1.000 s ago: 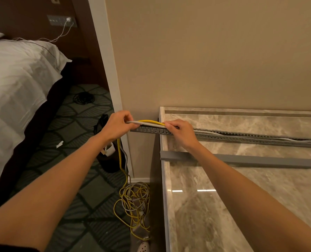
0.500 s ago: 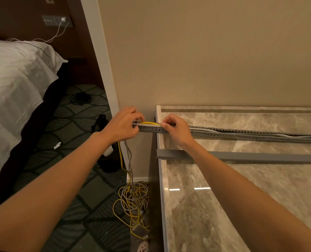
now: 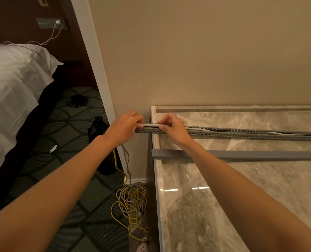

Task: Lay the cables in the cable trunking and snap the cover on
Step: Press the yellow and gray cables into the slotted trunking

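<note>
A long grey slotted cable trunking [image 3: 242, 135] lies across the marble top, its left end sticking out past the table's edge. White and grey cables [image 3: 202, 128] run inside it. My left hand [image 3: 123, 129] grips the trunking's overhanging end and the cables there. My right hand [image 3: 171, 129] pinches the white cable [image 3: 151, 125] down into the channel just right of it. A yellow cable [image 3: 117, 163] and a grey one hang from under my left hand to a tangle on the floor. The flat grey cover strip [image 3: 260, 155] lies parallel on the table, nearer to me.
The marble table [image 3: 223, 206] stands against a beige wall. Loose yellow and grey cable coils [image 3: 131, 202] lie on the patterned carpet at the table's left. A bed with white linen [image 3: 11, 91] is far left, and a black cable coil [image 3: 77, 101] lies on the floor.
The yellow loop that stood above the trunking's left end has been pressed down out of sight. Both hands have closed in on that end, now only a short gap apart.
</note>
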`<state>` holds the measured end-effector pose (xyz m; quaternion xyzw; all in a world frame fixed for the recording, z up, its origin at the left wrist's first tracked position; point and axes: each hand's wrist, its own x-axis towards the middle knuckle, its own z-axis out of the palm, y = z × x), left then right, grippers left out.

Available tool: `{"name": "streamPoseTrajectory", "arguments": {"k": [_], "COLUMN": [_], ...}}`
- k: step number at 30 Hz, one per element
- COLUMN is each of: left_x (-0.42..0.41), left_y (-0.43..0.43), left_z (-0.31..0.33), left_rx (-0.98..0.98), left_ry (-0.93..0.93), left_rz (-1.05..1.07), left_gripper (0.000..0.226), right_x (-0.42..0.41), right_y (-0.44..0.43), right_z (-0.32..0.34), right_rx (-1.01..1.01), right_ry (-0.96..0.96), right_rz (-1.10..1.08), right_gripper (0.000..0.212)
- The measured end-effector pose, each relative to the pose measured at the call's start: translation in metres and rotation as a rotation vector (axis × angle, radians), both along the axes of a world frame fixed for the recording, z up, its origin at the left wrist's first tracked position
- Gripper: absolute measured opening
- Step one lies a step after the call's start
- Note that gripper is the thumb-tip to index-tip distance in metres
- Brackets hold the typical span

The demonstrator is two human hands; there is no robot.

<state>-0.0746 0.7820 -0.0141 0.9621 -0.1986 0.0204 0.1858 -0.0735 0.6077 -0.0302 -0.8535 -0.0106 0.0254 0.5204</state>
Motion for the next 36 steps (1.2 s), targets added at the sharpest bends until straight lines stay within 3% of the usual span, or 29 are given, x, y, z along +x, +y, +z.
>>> {"name": "streamPoseTrajectory", "arguments": {"k": [7,11,18,26,36], "left_x": [-0.004,0.008,0.002,0.008,0.005], "left_y": [-0.008,-0.009,-0.021,-0.080,-0.128], "left_z": [-0.006,0.002,0.010,0.011,-0.001], "left_rx": [0.037,0.039,0.253,0.243,0.333], "left_ry": [-0.200,-0.044,0.015,0.078,0.067], "left_rz": [0.089,0.191,-0.007,-0.192,-0.213], "left_gripper": [0.010,0.017,0.022,0.026,0.030], "right_x": [0.002,0.000,-0.005,-0.026,-0.034], "right_y": [0.000,0.001,-0.012,-0.076,-0.096], "right_z": [0.000,-0.003,-0.001,0.001,-0.007], "right_rx": [-0.034,-0.163,-0.399,-0.614,-0.556], "right_ry": [0.025,-0.010,-0.111,-0.229,-0.134], "right_rz": [-0.016,0.042,0.187,-0.015,-0.158], "right_gripper": [0.033,0.013,0.020,0.028,0.032]}}
